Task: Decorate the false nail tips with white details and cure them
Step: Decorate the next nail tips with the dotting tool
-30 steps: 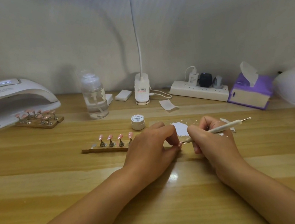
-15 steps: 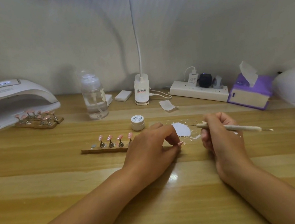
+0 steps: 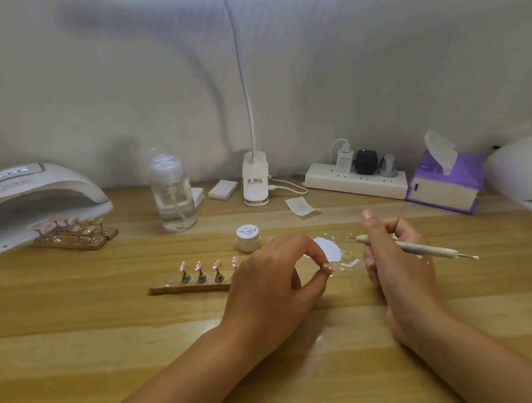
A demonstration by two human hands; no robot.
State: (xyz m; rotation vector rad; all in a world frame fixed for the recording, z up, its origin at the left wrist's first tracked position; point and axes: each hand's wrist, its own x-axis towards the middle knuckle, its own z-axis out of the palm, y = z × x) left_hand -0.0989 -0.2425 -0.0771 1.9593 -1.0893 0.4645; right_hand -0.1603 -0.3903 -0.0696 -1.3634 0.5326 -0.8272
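**Pink tip pinched in the left hand, dotting tool in the right**

Wooden and pale, the long table (image 3: 71, 331) carries everything. At its far left sits a white domed curing lamp (image 3: 29, 203) with its display lit, and just before its mouth stands a brown wooden holder of pink nail tips (image 3: 74, 233). A clear plastic pump bottle (image 3: 173, 197) stands further right, well apart from the work.

Near the middle, the left hand (image 3: 270, 289) rests on the table with its fingers curled, thumb and forefinger pinching a small pink false nail tip (image 3: 328, 267) that bears white dots. The right hand (image 3: 391, 252) lies just beside it, thumb raised and fingers wrapped round a slim white dotting tool (image 3: 414, 247). The tool slants, one metal end towards the smear of white paint (image 3: 327, 249) on the table between the hands, the other pointing off to the right.

Left of the left hand lies a narrow wooden strip (image 3: 191, 285) with four pink tips upright on metal stands, the fourth partly hidden by the hand. Behind it sits a small white round jar (image 3: 248, 238), lid on.
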